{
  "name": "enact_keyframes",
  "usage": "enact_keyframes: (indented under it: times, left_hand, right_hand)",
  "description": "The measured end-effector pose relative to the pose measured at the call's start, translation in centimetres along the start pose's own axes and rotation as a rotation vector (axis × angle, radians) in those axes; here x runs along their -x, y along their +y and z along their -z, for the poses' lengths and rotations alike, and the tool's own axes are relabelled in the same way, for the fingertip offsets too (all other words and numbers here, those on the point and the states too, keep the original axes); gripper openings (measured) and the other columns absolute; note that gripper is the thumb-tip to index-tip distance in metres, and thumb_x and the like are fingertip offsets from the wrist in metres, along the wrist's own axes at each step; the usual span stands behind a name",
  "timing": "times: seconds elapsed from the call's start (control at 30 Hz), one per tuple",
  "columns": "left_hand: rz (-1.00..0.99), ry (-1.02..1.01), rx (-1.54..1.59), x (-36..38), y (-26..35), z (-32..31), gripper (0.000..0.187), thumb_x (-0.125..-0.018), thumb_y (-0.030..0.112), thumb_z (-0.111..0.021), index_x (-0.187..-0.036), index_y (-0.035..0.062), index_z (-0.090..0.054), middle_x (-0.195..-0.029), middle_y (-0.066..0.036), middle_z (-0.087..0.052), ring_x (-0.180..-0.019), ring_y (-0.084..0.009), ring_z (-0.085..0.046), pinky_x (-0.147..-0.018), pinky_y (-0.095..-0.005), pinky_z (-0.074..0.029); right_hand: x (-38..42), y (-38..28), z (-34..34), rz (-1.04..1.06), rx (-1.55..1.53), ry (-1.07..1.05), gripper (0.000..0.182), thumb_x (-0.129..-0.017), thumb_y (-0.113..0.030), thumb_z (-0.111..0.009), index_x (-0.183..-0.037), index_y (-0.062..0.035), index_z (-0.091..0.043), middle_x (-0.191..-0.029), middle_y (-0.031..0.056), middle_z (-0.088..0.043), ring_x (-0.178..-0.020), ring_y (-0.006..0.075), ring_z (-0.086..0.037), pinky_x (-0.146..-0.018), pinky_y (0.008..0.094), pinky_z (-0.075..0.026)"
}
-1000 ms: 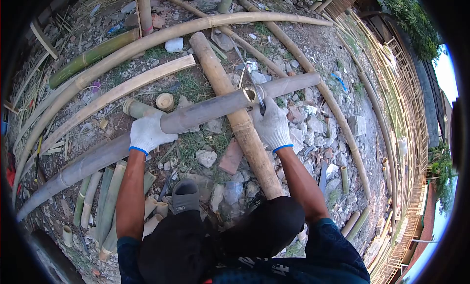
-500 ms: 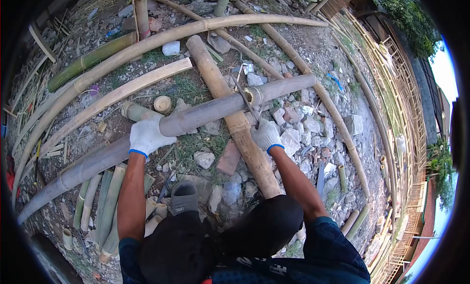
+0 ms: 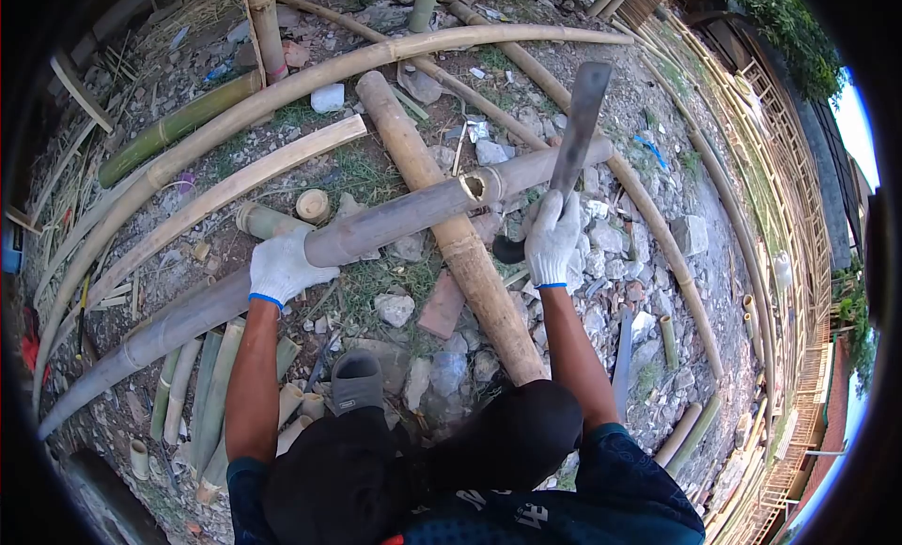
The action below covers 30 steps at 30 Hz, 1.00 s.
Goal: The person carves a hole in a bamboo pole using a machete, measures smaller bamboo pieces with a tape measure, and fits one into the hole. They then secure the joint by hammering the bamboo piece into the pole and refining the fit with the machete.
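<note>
Crosswise — notched bamboo pole rests on bamboo log.
Left hand, gloved, curls over the pole; right hand, gloved, closes around machete — blade clear of the notch.

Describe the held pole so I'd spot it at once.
Start at the thick tan bamboo log slanting through the middle. Across it lies the long grey bamboo pole, under the white-gloved left hand. Unlike its neighbours, it has an open notch.
</note>
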<state>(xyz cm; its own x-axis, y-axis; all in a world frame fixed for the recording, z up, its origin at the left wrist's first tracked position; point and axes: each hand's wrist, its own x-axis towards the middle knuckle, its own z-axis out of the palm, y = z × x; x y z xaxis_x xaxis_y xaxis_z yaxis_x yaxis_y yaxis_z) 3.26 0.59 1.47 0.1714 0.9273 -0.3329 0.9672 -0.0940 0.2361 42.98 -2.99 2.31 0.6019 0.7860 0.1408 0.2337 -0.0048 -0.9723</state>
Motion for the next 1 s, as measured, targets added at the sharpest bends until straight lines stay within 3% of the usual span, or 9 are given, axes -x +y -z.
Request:
enact_keyframes:
  times: [0.07,0.27,0.33,0.4,0.43,0.47,0.53,0.77,1.0]
  left_hand:
    - [-0.013,0.033,-0.006,0.7,0.1,-0.4,0.073,-0.065,0.066,-0.083,-0.118,0.0159,-0.073,-0.103,-0.016,-0.078,-0.096,-0.0336,-0.076,-0.087,-0.0452,-0.060]
    - [0.001,0.008,-0.010,0.5,0.5,-0.1,0.071,-0.066,0.064,-0.084,-0.116,0.0143,-0.072,-0.099,-0.016,-0.078,-0.093,-0.0334,-0.077,-0.084,-0.0450,-0.060]
    - [-0.034,0.063,-0.021,0.5,0.4,-0.3,0.071,-0.066,0.063,-0.084,-0.116,0.0141,-0.071,-0.098,-0.016,-0.078,-0.093,-0.0337,-0.077,-0.084,-0.0455,-0.061]
    - [-0.018,0.055,-0.002,0.9,0.7,-0.1,0.071,-0.066,0.063,-0.085,-0.115,0.0136,-0.071,-0.099,-0.017,-0.078,-0.094,-0.0346,-0.077,-0.084,-0.0460,-0.060]
    - [-0.007,0.061,0.007,0.8,0.8,0.1,0.071,-0.066,0.063,-0.085,-0.114,0.0133,-0.071,-0.099,-0.017,-0.078,-0.094,-0.0350,-0.077,-0.084,-0.0462,-0.060]
    - [-0.006,0.089,-0.009,0.6,0.6,0.2,0.071,-0.066,0.063,-0.085,-0.114,0.0130,-0.071,-0.099,-0.018,-0.078,-0.094,-0.0354,-0.077,-0.084,-0.0464,-0.060]
    - [-0.001,0.106,-0.041,0.6,0.5,-1.0,0.071,-0.065,0.063,-0.086,-0.113,0.0124,-0.071,-0.099,-0.019,-0.078,-0.094,-0.0361,-0.076,-0.084,-0.0469,-0.060]
    - [-0.012,0.200,-0.072,1.0,0.6,-2.2,0.082,-0.063,0.059,-0.088,-0.131,0.0171,-0.069,-0.104,-0.017,-0.077,-0.099,-0.0355,-0.075,-0.088,-0.0455,-0.059]
    - [-0.015,0.191,-0.080,0.2,0.7,-1.0,0.076,-0.064,0.064,-0.086,-0.117,0.0110,-0.071,-0.099,-0.019,-0.077,-0.096,-0.0373,-0.075,-0.086,-0.0473,-0.059]
  right_hand:
    - [0.6,6.7,1.0,0.084,0.808,-0.454,0.030,-0.106,-0.025,-0.052,-0.110,0.0011,-0.065,-0.086,0.0301,-0.067,-0.085,0.0538,-0.064,-0.083,0.0564,-0.050]
    - [-0.9,-0.9,0.5,-0.007,0.270,-0.201,0.033,-0.107,-0.031,-0.055,-0.097,0.0004,-0.061,-0.074,0.0140,-0.061,-0.067,0.0236,-0.059,-0.067,0.0433,-0.050]
    - [-0.6,2.2,-0.3,-0.062,0.174,-0.062,0.035,-0.107,-0.032,-0.054,-0.105,0.0004,-0.065,-0.078,0.0152,-0.065,-0.071,0.0241,-0.065,-0.069,0.0419,-0.052]
    - [0.0,7.2,0.6,0.082,0.736,-0.455,0.038,-0.106,-0.034,-0.053,-0.116,-0.0007,-0.067,-0.088,0.0196,-0.072,-0.080,0.0321,-0.072,-0.076,0.0455,-0.055]
    - [0.8,2.0,0.5,-0.305,0.610,-0.571,0.040,-0.105,-0.035,-0.053,-0.125,-0.0024,-0.068,-0.100,0.0258,-0.074,-0.091,0.0430,-0.073,-0.086,0.0517,-0.054]
    - [-0.5,6.8,1.0,0.059,0.685,-0.497,0.040,-0.105,-0.035,-0.053,-0.120,-0.0014,-0.067,-0.098,0.0287,-0.072,-0.092,0.0478,-0.070,-0.086,0.0542,-0.052]
    - [-0.9,3.2,0.7,-0.065,0.529,-0.425,0.034,-0.106,-0.032,-0.057,-0.108,0.0010,-0.067,-0.090,0.0278,-0.068,-0.090,0.0470,-0.068,-0.080,0.0534,-0.049]
    - [1.7,-0.6,0.1,0.549,0.636,-0.097,0.007,-0.098,-0.008,-0.065,-0.103,-0.0038,-0.066,-0.081,0.0210,-0.066,-0.074,0.0433,-0.068,-0.065,0.0512,-0.053]
    - [3.0,6.3,-1.0,0.343,0.922,-0.344,0.017,-0.101,-0.020,-0.060,-0.102,-0.0034,-0.056,-0.078,0.0228,-0.066,-0.067,0.0430,-0.070,-0.058,0.0531,-0.056]
